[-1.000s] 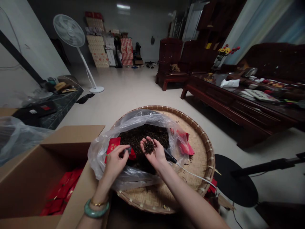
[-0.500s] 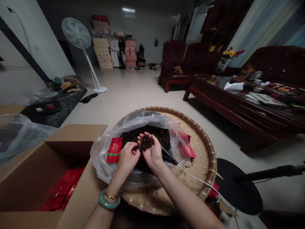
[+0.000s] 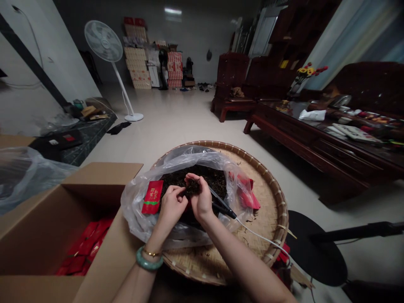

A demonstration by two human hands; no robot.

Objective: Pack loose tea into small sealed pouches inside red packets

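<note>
My right hand (image 3: 201, 201) is cupped around a small heap of dark dried tea leaves (image 3: 192, 189). My left hand (image 3: 172, 205) is pinched closed at the heap's edge; whatever its fingertips grip is too small to make out. Both hands are over an open clear plastic bag (image 3: 134, 214) full of loose tea (image 3: 173, 176). A red packet (image 3: 152, 197) with gold writing and a green band lies on the bag's left side. Beside my right wrist rests a black tong-like tool (image 3: 225, 209) with a white cord. More red packets (image 3: 249, 195) are at the bag's right.
The bag sits on a round woven bamboo tray (image 3: 265, 189). An open cardboard box (image 3: 104, 174) at left contains red packets (image 3: 86, 244). A black round stand base (image 3: 315, 248) is at right. Beyond are a white fan (image 3: 134, 117) and a dark wooden table (image 3: 290, 139).
My right hand has curled and tilted inward, so less of the tea in its palm shows. The left fingertips remain beside it. The whole view has shifted slightly.
</note>
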